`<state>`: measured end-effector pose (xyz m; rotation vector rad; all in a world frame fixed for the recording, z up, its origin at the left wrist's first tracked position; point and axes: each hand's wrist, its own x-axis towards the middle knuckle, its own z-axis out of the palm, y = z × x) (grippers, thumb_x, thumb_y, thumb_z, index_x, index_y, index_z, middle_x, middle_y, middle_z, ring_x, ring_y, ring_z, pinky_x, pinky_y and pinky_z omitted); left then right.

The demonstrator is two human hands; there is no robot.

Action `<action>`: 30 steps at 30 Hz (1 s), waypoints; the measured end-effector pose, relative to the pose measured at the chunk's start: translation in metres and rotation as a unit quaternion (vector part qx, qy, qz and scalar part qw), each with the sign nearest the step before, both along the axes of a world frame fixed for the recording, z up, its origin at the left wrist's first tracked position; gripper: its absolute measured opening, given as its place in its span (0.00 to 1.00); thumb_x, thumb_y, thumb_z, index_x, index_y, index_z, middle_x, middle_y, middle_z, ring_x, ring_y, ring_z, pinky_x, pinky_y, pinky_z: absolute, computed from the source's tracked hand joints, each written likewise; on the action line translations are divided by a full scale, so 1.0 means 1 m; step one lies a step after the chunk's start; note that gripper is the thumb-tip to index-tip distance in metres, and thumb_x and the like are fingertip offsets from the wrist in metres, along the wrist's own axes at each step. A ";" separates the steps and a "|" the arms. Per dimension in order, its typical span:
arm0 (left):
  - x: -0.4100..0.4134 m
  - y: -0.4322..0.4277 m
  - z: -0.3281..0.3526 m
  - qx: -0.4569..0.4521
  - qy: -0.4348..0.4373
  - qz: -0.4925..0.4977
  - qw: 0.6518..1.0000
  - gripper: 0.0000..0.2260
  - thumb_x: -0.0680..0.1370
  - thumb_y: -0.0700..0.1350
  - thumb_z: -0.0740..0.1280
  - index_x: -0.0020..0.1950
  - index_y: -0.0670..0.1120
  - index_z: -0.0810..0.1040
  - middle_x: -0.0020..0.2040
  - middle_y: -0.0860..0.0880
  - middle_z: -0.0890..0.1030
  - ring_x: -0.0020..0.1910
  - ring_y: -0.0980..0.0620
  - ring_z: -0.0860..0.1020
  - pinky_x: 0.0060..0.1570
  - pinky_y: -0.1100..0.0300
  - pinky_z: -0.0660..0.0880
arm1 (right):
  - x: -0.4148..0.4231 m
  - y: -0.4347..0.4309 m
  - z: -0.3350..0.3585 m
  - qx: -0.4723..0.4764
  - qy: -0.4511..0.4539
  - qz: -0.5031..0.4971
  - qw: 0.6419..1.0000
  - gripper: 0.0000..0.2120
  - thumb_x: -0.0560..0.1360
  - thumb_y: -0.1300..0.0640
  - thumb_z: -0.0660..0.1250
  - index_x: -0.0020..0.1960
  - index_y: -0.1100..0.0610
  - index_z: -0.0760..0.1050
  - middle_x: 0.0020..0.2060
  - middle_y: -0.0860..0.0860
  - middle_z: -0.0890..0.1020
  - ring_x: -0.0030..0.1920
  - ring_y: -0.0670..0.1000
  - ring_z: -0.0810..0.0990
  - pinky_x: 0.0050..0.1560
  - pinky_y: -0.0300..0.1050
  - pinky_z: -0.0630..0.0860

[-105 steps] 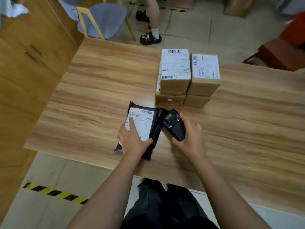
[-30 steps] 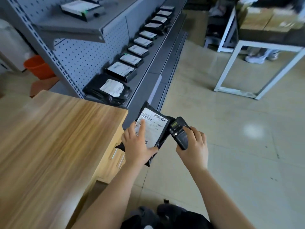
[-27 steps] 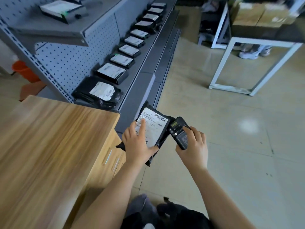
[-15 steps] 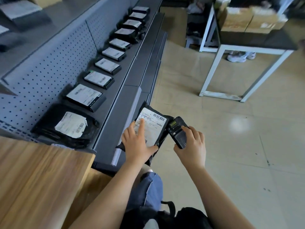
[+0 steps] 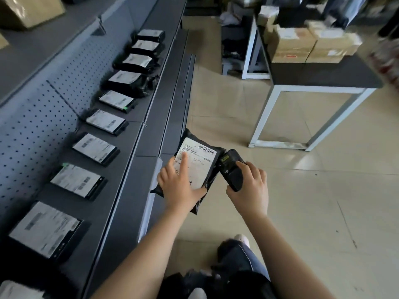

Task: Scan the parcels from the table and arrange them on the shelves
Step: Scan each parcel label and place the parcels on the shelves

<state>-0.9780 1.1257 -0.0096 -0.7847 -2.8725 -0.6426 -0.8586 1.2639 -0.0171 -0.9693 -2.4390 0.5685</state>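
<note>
Our left hand (image 5: 179, 188) has the black parcel (image 5: 199, 167) in its grip, forefinger on the label; our right hand (image 5: 251, 188) wraps its grip round the scanner (image 5: 230, 170).

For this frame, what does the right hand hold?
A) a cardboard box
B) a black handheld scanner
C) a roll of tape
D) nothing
B: the right hand grips the black handheld scanner, right beside the black parcel held by the left hand.
</note>
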 end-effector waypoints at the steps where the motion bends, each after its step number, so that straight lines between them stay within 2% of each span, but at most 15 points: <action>1: -0.014 0.018 -0.004 -0.003 -0.005 0.002 1.000 0.50 0.57 0.60 0.77 0.75 0.51 0.62 0.68 0.42 0.66 0.60 0.41 0.67 0.61 0.44 0.63 | -0.014 0.019 -0.004 -0.004 -0.001 0.005 1.000 0.33 0.61 0.61 0.74 0.66 0.53 0.73 0.61 0.50 0.76 0.57 0.55 0.69 0.51 0.46 0.73; 5: -0.069 0.099 -0.015 -0.003 -0.003 0.035 0.999 0.50 0.58 0.61 0.77 0.76 0.51 0.60 0.69 0.41 0.65 0.64 0.41 0.65 0.63 0.43 0.62 | -0.079 0.109 -0.011 0.002 -0.002 0.046 0.999 0.33 0.62 0.60 0.74 0.66 0.53 0.73 0.61 0.50 0.76 0.59 0.55 0.68 0.52 0.46 0.72; 12: -0.152 0.240 0.007 0.022 -0.007 0.109 0.994 0.50 0.58 0.61 0.77 0.76 0.50 0.61 0.67 0.41 0.65 0.61 0.42 0.64 0.62 0.45 0.62 | -0.187 0.259 0.012 0.019 0.006 0.104 0.994 0.33 0.60 0.62 0.73 0.65 0.54 0.74 0.60 0.52 0.77 0.56 0.57 0.70 0.51 0.49 0.75; 16: -0.195 0.286 0.014 0.018 -0.013 0.131 0.991 0.50 0.59 0.61 0.76 0.76 0.51 0.61 0.68 0.42 0.64 0.62 0.43 0.63 0.63 0.46 0.60 | -0.236 0.308 0.012 -0.002 0.015 0.115 0.993 0.33 0.60 0.62 0.74 0.65 0.54 0.74 0.59 0.52 0.78 0.55 0.57 0.71 0.52 0.48 0.73; 21: -0.257 0.338 0.006 0.007 -0.046 0.142 0.989 0.50 0.62 0.63 0.74 0.77 0.53 0.54 0.70 0.44 0.60 0.65 0.44 0.60 0.66 0.48 0.57 | -0.303 0.360 0.004 -0.009 -0.004 0.124 0.992 0.33 0.61 0.61 0.75 0.66 0.53 0.73 0.60 0.50 0.77 0.56 0.55 0.69 0.49 0.47 0.73; 30: -0.441 0.445 -0.001 0.028 -0.051 0.130 0.990 0.50 0.59 0.61 0.76 0.77 0.52 0.60 0.68 0.42 0.64 0.62 0.43 0.63 0.64 0.46 0.60 | -0.480 0.463 0.001 0.004 -0.001 0.119 0.993 0.33 0.60 0.63 0.76 0.65 0.56 0.75 0.60 0.54 0.77 0.57 0.57 0.70 0.49 0.48 0.74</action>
